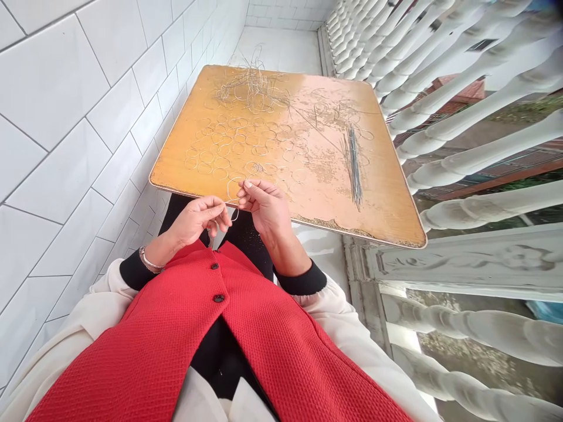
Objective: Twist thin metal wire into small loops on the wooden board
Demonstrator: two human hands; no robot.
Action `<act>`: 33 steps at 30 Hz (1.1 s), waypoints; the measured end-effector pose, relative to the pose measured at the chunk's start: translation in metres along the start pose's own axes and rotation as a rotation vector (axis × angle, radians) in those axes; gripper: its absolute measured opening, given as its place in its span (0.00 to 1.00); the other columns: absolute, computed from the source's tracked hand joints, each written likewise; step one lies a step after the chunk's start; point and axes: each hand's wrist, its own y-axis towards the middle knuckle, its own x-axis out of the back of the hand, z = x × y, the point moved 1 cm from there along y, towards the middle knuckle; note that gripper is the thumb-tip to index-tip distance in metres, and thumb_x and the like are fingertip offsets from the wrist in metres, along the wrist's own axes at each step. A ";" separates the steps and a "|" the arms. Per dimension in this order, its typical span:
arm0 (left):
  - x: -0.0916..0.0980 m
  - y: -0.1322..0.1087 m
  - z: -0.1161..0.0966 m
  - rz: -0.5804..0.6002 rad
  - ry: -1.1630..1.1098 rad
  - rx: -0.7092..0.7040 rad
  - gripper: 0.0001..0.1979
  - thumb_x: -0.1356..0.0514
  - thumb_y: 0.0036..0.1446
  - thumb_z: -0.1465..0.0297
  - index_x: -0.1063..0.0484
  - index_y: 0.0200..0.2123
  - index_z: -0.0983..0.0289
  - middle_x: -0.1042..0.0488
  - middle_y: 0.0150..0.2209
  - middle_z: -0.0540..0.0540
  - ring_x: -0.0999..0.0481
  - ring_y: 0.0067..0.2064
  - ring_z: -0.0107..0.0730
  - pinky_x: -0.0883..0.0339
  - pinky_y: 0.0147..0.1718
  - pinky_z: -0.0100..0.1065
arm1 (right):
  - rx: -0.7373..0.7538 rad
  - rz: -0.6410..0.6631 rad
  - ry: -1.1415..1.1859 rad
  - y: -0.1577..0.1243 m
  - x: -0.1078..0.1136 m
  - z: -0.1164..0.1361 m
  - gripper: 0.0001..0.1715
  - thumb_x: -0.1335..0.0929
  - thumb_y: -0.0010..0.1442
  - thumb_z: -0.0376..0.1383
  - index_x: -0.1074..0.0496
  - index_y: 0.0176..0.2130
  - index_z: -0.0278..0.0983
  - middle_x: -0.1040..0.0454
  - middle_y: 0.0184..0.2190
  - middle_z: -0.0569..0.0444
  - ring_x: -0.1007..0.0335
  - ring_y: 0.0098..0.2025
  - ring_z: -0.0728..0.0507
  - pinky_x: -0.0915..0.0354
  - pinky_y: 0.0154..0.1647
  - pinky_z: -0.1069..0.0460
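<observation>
My left hand [200, 218] and my right hand [263, 206] are close together at the near edge of a worn wooden table [387, 199]. Both are pinched on one thin piece of wire [230, 189], bent into a rough ring between them. The fingers of each hand are curled closed around it. A metal bangle [148, 262] sits on my left wrist.
Several finished wire rings [229, 146] lie in rows on the table's left half. A tangle of loose wire [250, 88] is at the far edge, and a bundle of straight wire rods [354, 167] lies on the right. White tiled wall on the left, white balustrade [461, 105] on the right.
</observation>
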 end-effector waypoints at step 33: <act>0.004 0.008 -0.016 -0.143 0.259 -0.076 0.11 0.32 0.51 0.65 0.25 0.29 0.67 0.24 0.26 0.51 0.30 0.22 0.18 0.41 0.20 0.22 | 0.035 0.095 -0.083 -0.003 -0.005 0.003 0.17 0.21 0.45 0.48 0.20 0.28 0.39 0.23 0.23 0.57 0.33 0.23 0.53 0.34 0.26 0.56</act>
